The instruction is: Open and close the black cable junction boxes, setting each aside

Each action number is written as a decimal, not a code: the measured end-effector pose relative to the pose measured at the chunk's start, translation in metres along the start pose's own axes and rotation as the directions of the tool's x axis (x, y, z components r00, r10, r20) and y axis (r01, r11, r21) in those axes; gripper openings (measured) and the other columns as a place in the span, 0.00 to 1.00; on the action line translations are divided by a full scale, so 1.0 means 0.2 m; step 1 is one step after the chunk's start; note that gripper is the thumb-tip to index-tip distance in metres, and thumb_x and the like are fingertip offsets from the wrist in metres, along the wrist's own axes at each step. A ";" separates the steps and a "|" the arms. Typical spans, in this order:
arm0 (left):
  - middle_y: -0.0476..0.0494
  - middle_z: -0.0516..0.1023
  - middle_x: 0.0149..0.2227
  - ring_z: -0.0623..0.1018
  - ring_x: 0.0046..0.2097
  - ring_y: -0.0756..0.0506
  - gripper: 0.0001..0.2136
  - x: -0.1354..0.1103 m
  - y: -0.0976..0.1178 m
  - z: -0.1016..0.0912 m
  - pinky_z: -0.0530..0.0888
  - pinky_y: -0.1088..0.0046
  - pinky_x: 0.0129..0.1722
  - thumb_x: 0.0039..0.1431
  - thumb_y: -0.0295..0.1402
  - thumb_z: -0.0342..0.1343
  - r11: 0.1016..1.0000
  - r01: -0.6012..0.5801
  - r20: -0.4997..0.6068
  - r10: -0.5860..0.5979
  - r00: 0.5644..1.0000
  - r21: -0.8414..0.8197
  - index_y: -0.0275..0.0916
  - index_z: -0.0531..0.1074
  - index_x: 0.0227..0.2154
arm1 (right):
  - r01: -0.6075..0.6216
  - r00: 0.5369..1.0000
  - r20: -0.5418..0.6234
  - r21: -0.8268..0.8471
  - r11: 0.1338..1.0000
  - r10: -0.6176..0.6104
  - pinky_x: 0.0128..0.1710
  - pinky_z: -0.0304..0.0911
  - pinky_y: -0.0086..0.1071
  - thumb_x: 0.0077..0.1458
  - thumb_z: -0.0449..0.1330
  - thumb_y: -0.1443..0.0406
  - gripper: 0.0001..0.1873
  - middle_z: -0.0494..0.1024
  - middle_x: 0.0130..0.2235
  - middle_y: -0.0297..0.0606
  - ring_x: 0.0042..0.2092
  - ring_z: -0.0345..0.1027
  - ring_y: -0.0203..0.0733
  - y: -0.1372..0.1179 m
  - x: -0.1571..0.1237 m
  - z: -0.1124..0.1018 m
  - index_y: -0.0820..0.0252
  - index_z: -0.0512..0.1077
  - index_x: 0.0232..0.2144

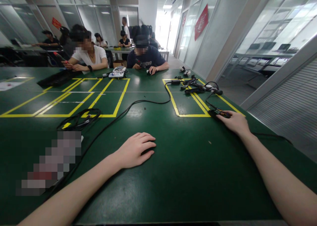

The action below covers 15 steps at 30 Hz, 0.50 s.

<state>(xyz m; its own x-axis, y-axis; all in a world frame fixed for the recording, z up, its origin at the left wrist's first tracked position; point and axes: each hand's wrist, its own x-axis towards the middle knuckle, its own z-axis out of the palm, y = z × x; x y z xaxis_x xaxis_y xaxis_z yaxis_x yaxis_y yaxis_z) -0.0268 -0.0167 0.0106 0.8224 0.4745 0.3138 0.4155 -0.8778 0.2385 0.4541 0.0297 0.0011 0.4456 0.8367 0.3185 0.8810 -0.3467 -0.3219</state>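
My left hand (135, 149) rests palm-down on the green table (188, 166) near the middle, fingers loosely curled and a little apart, with nothing in it. My right hand (234, 121) reaches out to the right and lies over a small black device (218, 113) with coloured marks, which sits by the corner of a yellow taped box. Its fingers are closed on that device. A black cable (138, 103) runs from the taped box across the table towards my left arm.
A pile of black cables and adapters (198, 86) lies in the right yellow box. A coiled black cable (79, 119) sits at the left. Two people sit across the table, one by a white device (117, 73). The table edge drops off on the right.
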 end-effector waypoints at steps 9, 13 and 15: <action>0.38 0.80 0.55 0.78 0.58 0.39 0.11 0.00 0.01 -0.01 0.76 0.57 0.58 0.71 0.34 0.53 1.000 0.009 0.007 -0.009 1.000 -0.002 0.39 0.78 0.49 | 0.316 0.915 0.143 0.327 0.891 -0.377 0.45 0.75 0.46 0.54 0.65 0.53 0.23 0.85 0.45 0.45 0.46 0.80 0.56 -0.39 -0.23 0.09 0.58 0.81 0.48; 0.38 0.81 0.54 0.78 0.57 0.39 0.12 0.01 0.01 -0.01 0.76 0.58 0.56 0.72 0.35 0.53 1.000 0.016 -0.014 -0.016 1.000 0.016 0.40 0.76 0.51 | 0.479 0.770 0.154 0.503 0.720 -0.620 0.49 0.74 0.45 0.56 0.65 0.58 0.19 0.84 0.48 0.44 0.48 0.79 0.53 -0.58 -0.41 0.08 0.57 0.79 0.49; 0.39 0.81 0.52 0.79 0.55 0.40 0.12 0.01 0.02 -0.02 0.76 0.60 0.54 0.72 0.35 0.52 0.999 0.029 -0.040 -0.028 0.999 0.020 0.40 0.75 0.52 | 0.544 0.671 0.167 0.552 0.632 -0.722 0.47 0.74 0.41 0.58 0.65 0.60 0.18 0.84 0.45 0.42 0.45 0.79 0.49 -0.67 -0.51 0.07 0.58 0.79 0.49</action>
<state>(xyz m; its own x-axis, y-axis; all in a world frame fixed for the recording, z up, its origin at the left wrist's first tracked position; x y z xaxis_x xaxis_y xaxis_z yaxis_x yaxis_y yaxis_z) -0.0246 -0.0181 0.0150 0.7946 0.5009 0.3432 0.4465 -0.8650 0.2289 0.2888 -0.0037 0.0000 -0.3640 0.8826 0.2975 0.7119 0.4696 -0.5222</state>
